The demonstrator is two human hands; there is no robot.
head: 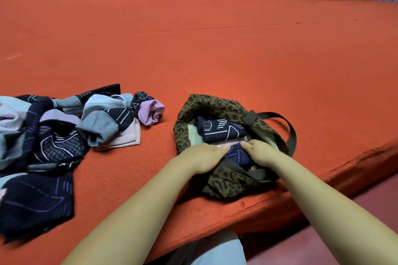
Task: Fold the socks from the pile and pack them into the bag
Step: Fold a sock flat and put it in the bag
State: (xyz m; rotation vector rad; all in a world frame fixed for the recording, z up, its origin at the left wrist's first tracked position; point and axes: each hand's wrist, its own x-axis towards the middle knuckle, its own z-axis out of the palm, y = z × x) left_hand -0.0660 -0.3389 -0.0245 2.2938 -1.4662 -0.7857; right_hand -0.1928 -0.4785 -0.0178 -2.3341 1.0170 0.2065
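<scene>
Here, the bag [217, 105] is a soft leopard-print tote in olive brown and black, with a pale lining and dark brown webbing straps [286, 127]. It sits slumped on the red felt surface [237, 54], close to the near edge, its mouth gaping upward and toward the camera. One strap arcs out to the right side. Inside, against the far wall, lies a folded sock [221, 128], dark navy with thin white line patterns; its long side runs roughly left to right across the opening. In front of it, at the near side of the mouth, sits a second folded sock [235, 154], navy with purple lines and a strip of pale pink showing at its far edge.

Both hands are in the mouth of the bag, at this second sock. The left hand [204, 156] lies on its left end, fingers stretched forward and pressing down. The right hand [261, 150] has its fingers curled over the sock's right end, gripping it.

The pile of socks [60, 133] lies to the left of the bag, apart from it: a loose heap of navy patterned, grey-blue and lilac pieces, some bunched, one flat at the near left edge.
</scene>
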